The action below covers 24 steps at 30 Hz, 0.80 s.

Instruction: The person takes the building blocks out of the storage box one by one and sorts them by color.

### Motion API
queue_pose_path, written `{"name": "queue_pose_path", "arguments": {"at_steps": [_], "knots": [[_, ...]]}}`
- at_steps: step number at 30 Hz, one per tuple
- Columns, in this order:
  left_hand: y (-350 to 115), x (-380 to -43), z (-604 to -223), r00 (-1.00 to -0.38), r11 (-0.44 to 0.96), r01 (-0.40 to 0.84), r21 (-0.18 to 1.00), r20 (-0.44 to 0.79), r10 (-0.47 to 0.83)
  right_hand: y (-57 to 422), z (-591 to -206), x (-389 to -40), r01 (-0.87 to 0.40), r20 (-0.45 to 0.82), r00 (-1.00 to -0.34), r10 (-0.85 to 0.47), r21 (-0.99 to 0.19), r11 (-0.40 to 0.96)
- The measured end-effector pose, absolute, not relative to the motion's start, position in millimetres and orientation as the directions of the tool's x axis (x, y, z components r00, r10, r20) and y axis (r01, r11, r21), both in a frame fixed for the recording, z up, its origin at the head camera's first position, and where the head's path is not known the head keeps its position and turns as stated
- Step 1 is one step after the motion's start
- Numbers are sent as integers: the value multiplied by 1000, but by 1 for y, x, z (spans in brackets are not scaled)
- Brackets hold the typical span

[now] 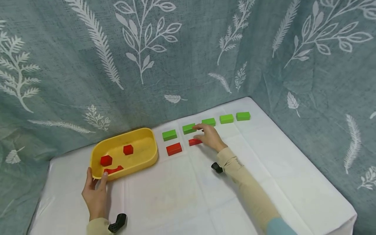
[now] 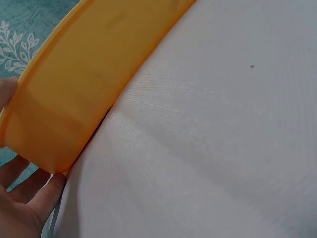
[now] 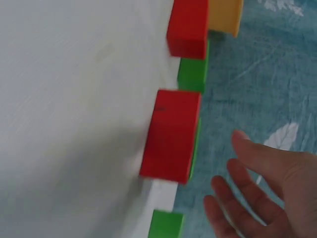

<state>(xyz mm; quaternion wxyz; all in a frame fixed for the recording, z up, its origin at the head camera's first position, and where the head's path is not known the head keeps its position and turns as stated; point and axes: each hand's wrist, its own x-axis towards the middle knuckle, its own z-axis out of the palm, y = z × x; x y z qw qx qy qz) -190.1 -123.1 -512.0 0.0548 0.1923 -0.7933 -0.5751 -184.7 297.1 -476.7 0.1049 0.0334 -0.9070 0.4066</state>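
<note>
A yellow tray with red blocks inside stands at the left of the table. My left hand grips its near left corner; the left wrist view shows fingers against the lower edge of the tray wall. Over a red block hovers my right hand, its fingers spread. In the right wrist view a gap separates that hand from the red block. Another red block lies between it and the tray.
Along the back of the white-covered table runs a row of several green blocks, the rightmost green block near the far corner. A patterned teal cloth hangs behind and to the right.
</note>
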Motion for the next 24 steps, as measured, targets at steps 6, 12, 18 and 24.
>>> {"name": "queue_pose_path", "arguments": {"at_steps": [6,12,18,24], "knots": [[-125,-193,-513,-924,269,-225,937,-117,-365,271,-465,-192,-242,275,-961,-38,-765,597],[-125,-194,-514,-925,271,-214,938,-106,-364,240,-456,-200,-285,279,-955,-98,-779,559],[-128,-189,-511,-919,293,-245,924,-125,-375,202,-447,-207,-310,254,-951,-178,-792,526],[-128,-188,-510,-937,310,-199,930,-88,-339,169,-444,-217,-330,240,-942,-236,-791,514]]}}
